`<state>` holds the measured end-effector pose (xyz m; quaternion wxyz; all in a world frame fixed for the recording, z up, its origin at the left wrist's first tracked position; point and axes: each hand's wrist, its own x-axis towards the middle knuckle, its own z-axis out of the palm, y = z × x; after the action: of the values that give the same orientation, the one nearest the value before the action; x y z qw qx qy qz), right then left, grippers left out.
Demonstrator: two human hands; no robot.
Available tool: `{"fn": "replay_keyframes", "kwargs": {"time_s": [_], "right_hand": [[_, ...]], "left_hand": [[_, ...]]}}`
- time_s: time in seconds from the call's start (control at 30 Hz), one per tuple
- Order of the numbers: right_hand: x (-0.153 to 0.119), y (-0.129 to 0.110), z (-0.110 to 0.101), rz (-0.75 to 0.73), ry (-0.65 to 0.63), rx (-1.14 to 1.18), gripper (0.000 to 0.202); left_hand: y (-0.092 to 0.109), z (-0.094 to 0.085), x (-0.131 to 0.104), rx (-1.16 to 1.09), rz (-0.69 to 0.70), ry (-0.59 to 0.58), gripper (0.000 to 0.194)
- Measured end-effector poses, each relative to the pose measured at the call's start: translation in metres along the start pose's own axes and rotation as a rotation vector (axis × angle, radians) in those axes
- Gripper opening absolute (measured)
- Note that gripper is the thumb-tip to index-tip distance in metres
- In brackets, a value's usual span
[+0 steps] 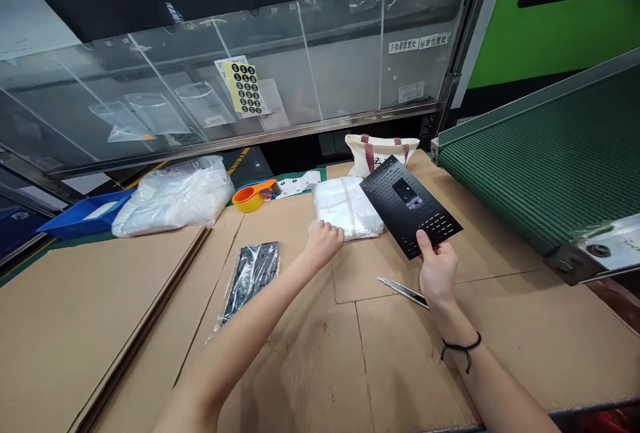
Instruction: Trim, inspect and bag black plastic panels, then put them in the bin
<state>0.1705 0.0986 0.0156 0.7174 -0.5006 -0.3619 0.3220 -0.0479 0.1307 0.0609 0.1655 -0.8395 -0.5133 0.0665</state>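
My right hand point(439, 272) grips the lower edge of a black perforated panel point(407, 210) with rows of slots and a rectangular opening, held tilted above the table. My left hand point(326, 241) is closed at the near left corner of a stack of clear plastic bags point(346, 208) with a band around it; whether its fingers pinch a bag is hidden. A black panel in clear wrap point(253, 276) lies left of my left forearm. Under my right hand rests a slim knife or blade point(403, 290), partly covered by the hand.
An orange tape dispenser point(254, 195) and a label strip point(299, 184) lie behind. Further left are a bulky plastic bag point(175, 196), a blue tray point(83, 214) and stacked cardboard point(90, 300). A cloth tote point(380, 150) stands at the back. A green conveyor point(550, 160) borders the right.
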Motion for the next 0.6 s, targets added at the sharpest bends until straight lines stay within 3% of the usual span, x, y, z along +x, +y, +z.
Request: {"fn": "replay_keyframes", "kwargs": {"time_s": [0.6], "right_hand": [[0.0072, 0.0038, -0.0053, -0.034, -0.006, -0.026, 0.048]], "left_hand": [[-0.0071, -0.0057, 0.0069, 0.043, 0.032, 0.013, 0.025]]}}
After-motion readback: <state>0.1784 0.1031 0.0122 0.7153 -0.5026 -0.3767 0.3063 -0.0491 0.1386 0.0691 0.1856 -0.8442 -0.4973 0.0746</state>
